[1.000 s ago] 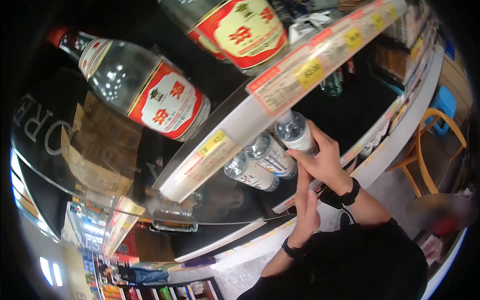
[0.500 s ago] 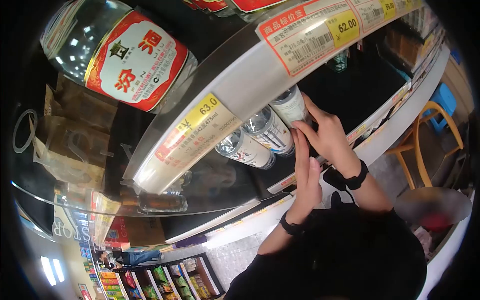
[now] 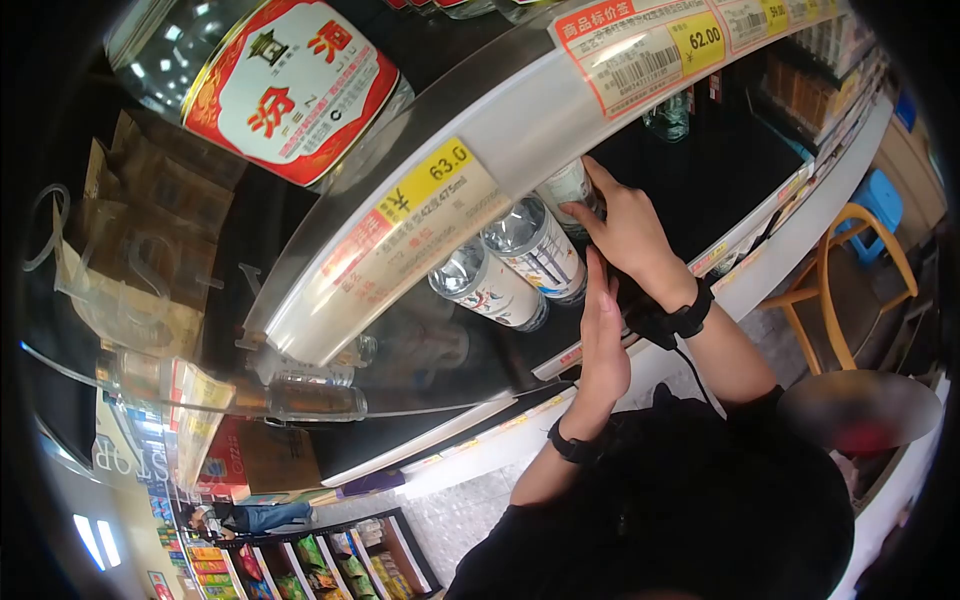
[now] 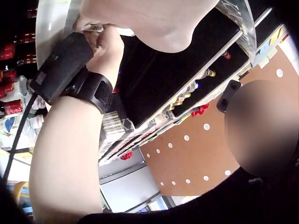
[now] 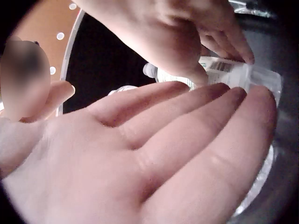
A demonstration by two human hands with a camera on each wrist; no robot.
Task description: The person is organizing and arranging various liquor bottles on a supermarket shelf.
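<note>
In the head view my right hand (image 3: 635, 235) grips a clear bottle (image 3: 572, 192) with a pale label, its upper part hidden behind the shelf's price rail (image 3: 540, 125). Two similar bottles (image 3: 538, 255) (image 3: 490, 290) stand beside it. Just below, my left hand (image 3: 604, 345) is held flat, fingers straight. The right wrist view shows my left palm (image 5: 154, 140) large and close, partly in front of the gripped bottle (image 5: 222, 70); my right hand (image 5: 173, 35) lies above. In the left wrist view the left hand (image 4: 163, 23) crosses the top, near my right hand (image 4: 108, 42).
A large red-and-white labelled bottle (image 3: 290, 90) stands on the upper shelf. Below are cardboard boxes (image 3: 150, 230) and small bottles (image 3: 320, 402). A wooden chair (image 3: 830, 280) and a blue stool (image 3: 872, 215) are at the right. A person (image 3: 250, 518) is in the background at lower left.
The head view has moved closer to the shelf. My right hand and its bottle have shifted up and left, with more of the bottle behind the rail. The left hand stays flat beside it.
</note>
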